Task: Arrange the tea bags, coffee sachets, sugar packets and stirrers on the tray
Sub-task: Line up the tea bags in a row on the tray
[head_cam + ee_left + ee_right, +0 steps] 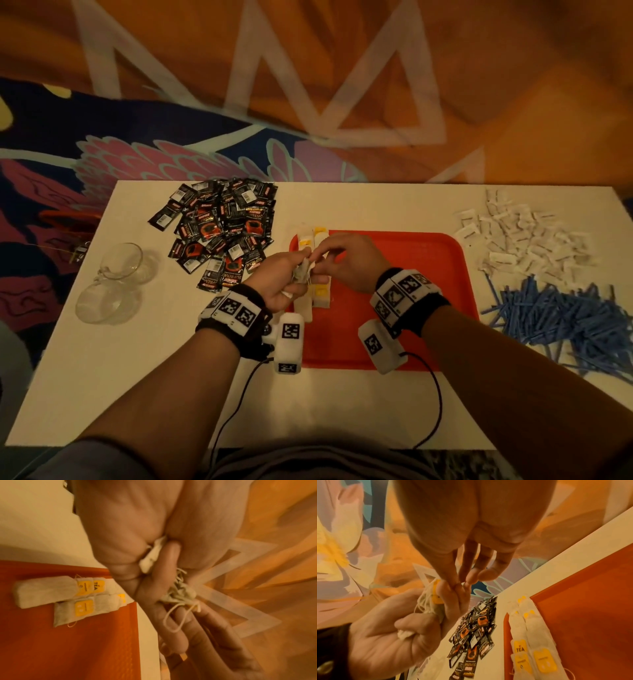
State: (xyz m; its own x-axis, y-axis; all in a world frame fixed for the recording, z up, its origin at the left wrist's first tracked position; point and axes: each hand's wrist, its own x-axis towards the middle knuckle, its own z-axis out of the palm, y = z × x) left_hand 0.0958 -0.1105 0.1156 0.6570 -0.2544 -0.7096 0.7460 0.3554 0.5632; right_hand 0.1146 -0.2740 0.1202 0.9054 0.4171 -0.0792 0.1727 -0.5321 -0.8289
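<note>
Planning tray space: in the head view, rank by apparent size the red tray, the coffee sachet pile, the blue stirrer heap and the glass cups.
1. Red tray
2. Blue stirrer heap and coffee sachet pile: look alike, unranked
3. Glass cups

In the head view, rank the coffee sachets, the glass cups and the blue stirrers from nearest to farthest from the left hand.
1. coffee sachets, just beyond the left hand, on its left.
2. glass cups, at the table's left edge.
3. blue stirrers, far right, past the tray.
</note>
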